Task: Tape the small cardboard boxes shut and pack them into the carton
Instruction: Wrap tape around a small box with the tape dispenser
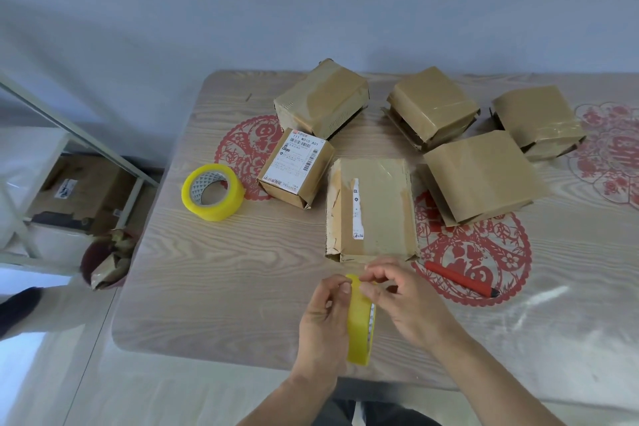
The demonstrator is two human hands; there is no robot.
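Yellow tape (359, 322) stands on edge near the table's (207, 287) front, because the left hand (323, 318) grips it steady while the right hand (404, 301) pinches at its top, probably hunting for the loose end. The nearest box (371, 207) waits just behind. The loose end is too small to see, and no carton shows on the table.

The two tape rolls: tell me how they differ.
The roll on the table lies flat beside the labelled box, untouched, its hole facing up. The roll in hand stands on edge, held by the left hand while the right hand picks at its top. Both are yellow.
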